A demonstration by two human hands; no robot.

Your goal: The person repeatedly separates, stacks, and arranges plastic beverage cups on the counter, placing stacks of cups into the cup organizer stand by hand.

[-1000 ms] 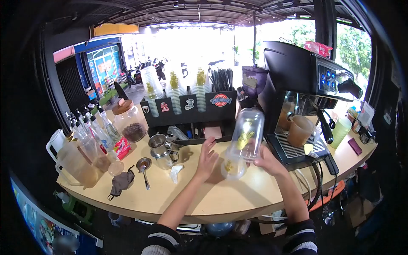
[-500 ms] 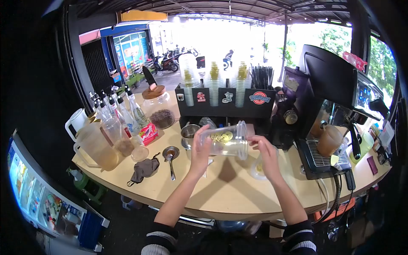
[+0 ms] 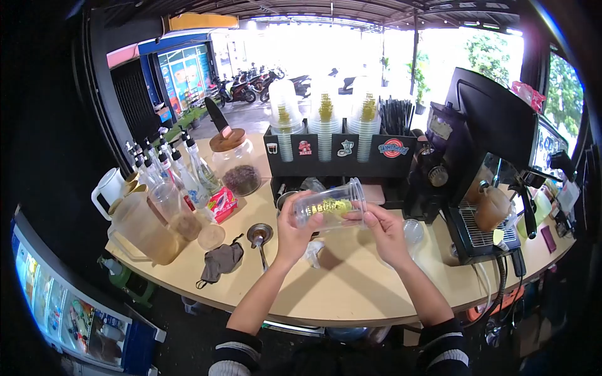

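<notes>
A clear plastic cup (image 3: 323, 207) with yellow printing is held sideways above the counter, its mouth facing right. My left hand (image 3: 293, 230) is wrapped round the base end. The fingers of my right hand (image 3: 384, 233) grip the cup near its rim, some of them behind the clear wall. Just right of that hand, another clear cup (image 3: 413, 232) is on the counter, partly hidden by the hand. A crumpled white tissue (image 3: 315, 253) lies below the held cup. Left of my left forearm is a metal portafilter-like tool (image 3: 259, 235) with a long handle.
Stacked cups (image 3: 325, 122) and black straws (image 3: 397, 115) fill a black rack (image 3: 342, 164) behind. An espresso machine (image 3: 486, 125) holding a brown pitcher (image 3: 491, 208) stands right. Left are a plastic jug (image 3: 143, 229), pump bottles (image 3: 182, 175), a lidded jar (image 3: 239, 169) and a dark cloth mask (image 3: 221, 260).
My right hand has closed in on the cup's rim end, and the cup has turned so its printing faces me more. The view has shifted slightly.
</notes>
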